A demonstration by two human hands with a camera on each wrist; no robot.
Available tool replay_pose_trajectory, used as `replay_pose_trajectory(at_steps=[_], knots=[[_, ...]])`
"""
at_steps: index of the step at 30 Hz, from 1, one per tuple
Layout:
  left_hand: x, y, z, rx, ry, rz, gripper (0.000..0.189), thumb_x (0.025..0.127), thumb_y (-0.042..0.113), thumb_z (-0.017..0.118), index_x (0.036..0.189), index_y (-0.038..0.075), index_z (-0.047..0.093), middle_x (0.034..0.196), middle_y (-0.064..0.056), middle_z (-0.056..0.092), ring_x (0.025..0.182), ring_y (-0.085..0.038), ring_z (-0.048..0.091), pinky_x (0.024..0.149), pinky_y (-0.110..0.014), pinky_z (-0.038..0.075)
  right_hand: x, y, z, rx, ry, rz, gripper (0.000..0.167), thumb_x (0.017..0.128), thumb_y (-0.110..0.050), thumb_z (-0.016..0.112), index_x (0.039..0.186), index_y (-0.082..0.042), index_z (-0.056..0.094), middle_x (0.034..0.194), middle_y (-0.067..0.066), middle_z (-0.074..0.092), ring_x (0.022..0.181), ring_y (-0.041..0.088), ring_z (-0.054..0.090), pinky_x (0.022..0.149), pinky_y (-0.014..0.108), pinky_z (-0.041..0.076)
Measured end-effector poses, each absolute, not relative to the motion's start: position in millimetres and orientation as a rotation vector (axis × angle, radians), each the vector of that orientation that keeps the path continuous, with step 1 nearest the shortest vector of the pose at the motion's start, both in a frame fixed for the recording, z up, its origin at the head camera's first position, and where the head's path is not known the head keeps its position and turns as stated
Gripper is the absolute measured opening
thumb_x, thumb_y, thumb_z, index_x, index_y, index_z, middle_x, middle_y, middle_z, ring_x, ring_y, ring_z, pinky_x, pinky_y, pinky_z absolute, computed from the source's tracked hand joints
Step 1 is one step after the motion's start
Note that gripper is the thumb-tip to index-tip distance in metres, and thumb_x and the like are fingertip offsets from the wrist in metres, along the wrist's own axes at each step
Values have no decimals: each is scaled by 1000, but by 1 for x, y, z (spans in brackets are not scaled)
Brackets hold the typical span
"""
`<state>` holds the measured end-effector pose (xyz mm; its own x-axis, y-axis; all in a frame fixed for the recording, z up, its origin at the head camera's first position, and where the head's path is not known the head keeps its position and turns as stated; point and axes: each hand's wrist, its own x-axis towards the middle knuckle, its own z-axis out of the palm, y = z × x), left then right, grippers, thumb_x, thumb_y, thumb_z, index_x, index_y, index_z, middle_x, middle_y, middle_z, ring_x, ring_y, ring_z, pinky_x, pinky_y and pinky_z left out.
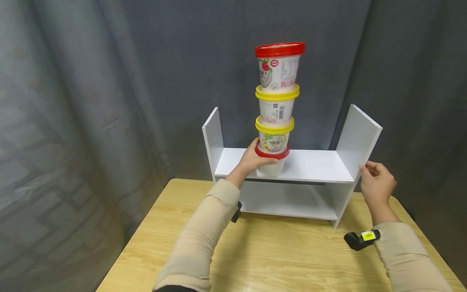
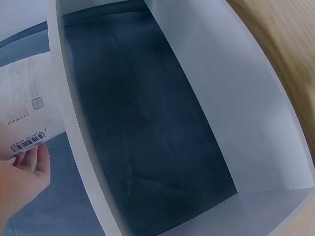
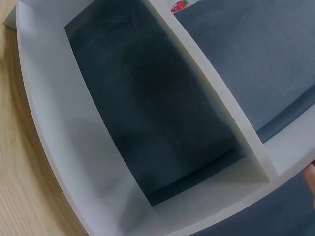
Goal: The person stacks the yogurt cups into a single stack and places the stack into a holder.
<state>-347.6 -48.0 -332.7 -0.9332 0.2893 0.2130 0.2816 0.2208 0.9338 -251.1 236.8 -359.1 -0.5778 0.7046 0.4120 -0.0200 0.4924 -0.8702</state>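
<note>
A tall stack of white paper tubs with red and yellow lids stands on the upper board of a white two-tier shelf. My left hand grips the bottom tub near its red lid, thumb across the front. In the left wrist view that hand is beside the tub's barcode. Above are two yellow-lidded tubs, one lower and one upper, then a red-lidded tub on top, leaning slightly. My right hand pinches the front edge of the shelf's right side panel.
The shelf stands on a light wooden table, toward its back edge. Its lower compartment holds nothing visible. Grey curtains hang behind and at the sides. A black wrist camera sits on the right sleeve.
</note>
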Motion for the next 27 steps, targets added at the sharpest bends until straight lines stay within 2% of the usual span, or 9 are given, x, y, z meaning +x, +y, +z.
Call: replay_pose_trajectory(at_steps=[4,8,15,18,22,24,27], knots=[[-351,-47,-331,611,2430,1877,81,60,25,79,126,24,33,112,9,48,101,-13,44,87,-34,40,-252,237,-356,-605,-1963,1193,32,83,-18,56,110,-1,58,99,3,60,78,-3,50,73,15,45],[-350,-48,-319,652,2410,1845,85,61,20,78,129,21,28,117,6,45,104,-14,43,90,-34,37,-256,239,-348,-656,-2040,1260,38,85,-22,53,118,-5,52,115,10,54,91,5,52,82,24,44],[-355,-49,-319,615,2438,1838,89,59,18,80,130,21,26,118,6,45,105,-12,42,92,-33,35,-255,241,-345,-638,-2123,1273,42,86,-25,51,121,-3,48,119,14,50,89,9,52,79,22,44],[-350,-52,-319,538,2456,1821,94,59,22,79,134,18,22,125,3,41,111,-14,38,94,-36,33,-253,239,-345,-628,-2120,1303,44,86,-26,49,123,-3,46,121,15,48,93,11,51,82,23,44],[-340,-60,-318,404,2554,1714,100,63,35,75,139,15,13,139,-1,24,124,-17,24,99,-40,25,-250,237,-342,-615,-2065,1354,46,87,-27,48,126,-5,43,124,13,46,101,9,48,87,24,40],[-334,-66,-318,373,2626,1661,97,67,39,71,139,14,13,142,-2,17,127,-18,17,100,-41,22,-246,236,-341,-609,-2046,1372,48,87,-29,47,129,-7,40,127,10,43,106,10,44,90,25,38],[-323,-78,-318,391,2779,1571,86,74,43,62,139,11,14,142,-5,15,128,-19,14,101,-46,15,-235,234,-340,-581,-2060,1378,52,88,-32,44,133,-9,33,133,10,36,116,14,37,95,28,33]])
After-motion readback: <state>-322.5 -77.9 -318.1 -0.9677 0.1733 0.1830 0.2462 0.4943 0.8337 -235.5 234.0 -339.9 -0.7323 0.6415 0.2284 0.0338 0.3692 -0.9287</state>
